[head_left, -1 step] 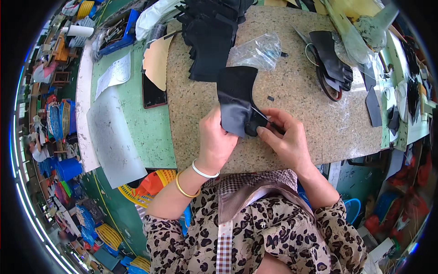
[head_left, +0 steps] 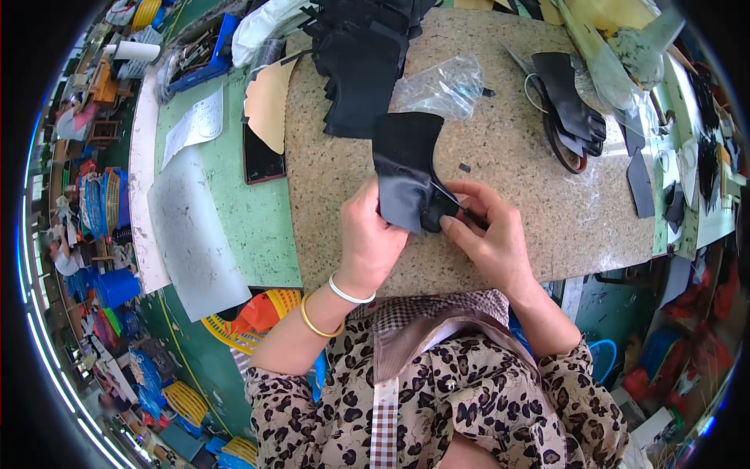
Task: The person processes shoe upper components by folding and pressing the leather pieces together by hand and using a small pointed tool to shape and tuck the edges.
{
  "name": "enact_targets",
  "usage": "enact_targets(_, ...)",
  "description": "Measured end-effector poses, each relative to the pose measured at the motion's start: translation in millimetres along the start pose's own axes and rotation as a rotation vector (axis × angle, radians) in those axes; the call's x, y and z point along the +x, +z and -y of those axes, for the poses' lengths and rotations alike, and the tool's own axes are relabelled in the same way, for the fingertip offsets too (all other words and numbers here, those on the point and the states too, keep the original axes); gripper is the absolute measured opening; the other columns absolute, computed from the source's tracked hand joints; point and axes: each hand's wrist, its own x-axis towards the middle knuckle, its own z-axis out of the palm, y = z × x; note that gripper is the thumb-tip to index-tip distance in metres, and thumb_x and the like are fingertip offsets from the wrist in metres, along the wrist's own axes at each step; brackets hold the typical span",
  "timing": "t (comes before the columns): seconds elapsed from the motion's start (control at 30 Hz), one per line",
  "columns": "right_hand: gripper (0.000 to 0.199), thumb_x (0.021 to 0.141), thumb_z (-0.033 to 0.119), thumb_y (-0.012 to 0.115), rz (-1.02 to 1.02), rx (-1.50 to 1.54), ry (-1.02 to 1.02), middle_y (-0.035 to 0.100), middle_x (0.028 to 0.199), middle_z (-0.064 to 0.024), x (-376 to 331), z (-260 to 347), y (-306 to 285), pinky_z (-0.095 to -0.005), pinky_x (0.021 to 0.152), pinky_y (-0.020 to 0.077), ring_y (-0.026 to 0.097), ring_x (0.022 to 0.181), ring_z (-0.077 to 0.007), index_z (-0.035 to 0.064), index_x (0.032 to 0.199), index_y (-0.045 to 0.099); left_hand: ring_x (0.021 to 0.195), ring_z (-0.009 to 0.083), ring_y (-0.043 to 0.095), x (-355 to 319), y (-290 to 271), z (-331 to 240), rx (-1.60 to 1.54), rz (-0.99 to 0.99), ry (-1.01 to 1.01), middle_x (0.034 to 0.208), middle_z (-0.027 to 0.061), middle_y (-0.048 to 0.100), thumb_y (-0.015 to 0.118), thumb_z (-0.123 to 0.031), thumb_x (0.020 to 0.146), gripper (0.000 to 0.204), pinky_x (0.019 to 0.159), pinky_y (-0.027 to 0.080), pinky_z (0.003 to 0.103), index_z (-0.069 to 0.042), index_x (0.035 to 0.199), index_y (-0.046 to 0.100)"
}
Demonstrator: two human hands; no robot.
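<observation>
A black leather piece (head_left: 406,168), shaped like a boot upper, is held up over the stone-topped table in front of me. My left hand (head_left: 371,238) grips its lower left side, the fingers partly hidden behind the leather. My right hand (head_left: 488,230) is closed round a slim tool (head_left: 472,217) with a dark handle. The tool's thin tip points up and left, against the right edge of the leather; its exact kind cannot be made out. At the lower right of the piece, a small dark fold (head_left: 434,217) lies by my right thumb.
Stacked black leather pieces (head_left: 355,74) lie at the far edge, beside a clear plastic bag (head_left: 441,87). Farther right rests another black leather piece (head_left: 570,94) with a dark looped strap. A tan template (head_left: 269,105) and a grey sheet (head_left: 191,234) are on the left.
</observation>
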Motion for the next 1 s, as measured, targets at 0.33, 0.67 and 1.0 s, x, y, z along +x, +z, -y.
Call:
enact_targets(0.33,0.03,0.074,0.008,0.064,-0.015,-0.242,-0.055,0.061,0.07,-0.0069,0.6,11.6,1.6,-0.0308,0.049,0.0419,0.056,0.052,-0.0196,0.0078,0.102,0.053,0.07,0.0372,0.056,2.4,8.8,1.5,0.087,-0.094,0.025,0.076,0.0158,0.055,0.064,0.004,0.066,0.029,0.06,0.044,0.04,0.0,0.092,0.05)
enact_targets(0.67,0.033,0.061,0.0,0.061,-0.095,-0.726,-0.731,0.064,0.101,-0.0044,-0.9,8.6,-12.0,-0.0242,0.049,0.043,0.057,0.068,-0.0169,0.0053,0.093,0.065,0.072,0.0375,0.057,8.1,9.6,-0.5,0.163,-0.01,-0.08,0.08,0.0183,0.056,0.067,-0.002,0.071,0.042,0.062,0.045,0.041,-0.001,0.1,0.037)
enact_targets(1.0,0.042,0.064,0.014,0.056,0.077,-0.972,-0.74,0.055,0.118,-0.0037,0.0,10.4,-15.0,-0.0312,0.08,0.0394,0.048,0.103,-0.0192,0.0023,0.104,0.06,0.095,0.0259,0.056,17.3,-21.4,-9.3,0.483,-0.018,0.147,0.106,0.0148,0.055,0.066,-0.002,0.065,0.059,0.08,0.044,0.035,-0.006,0.121,0.048)
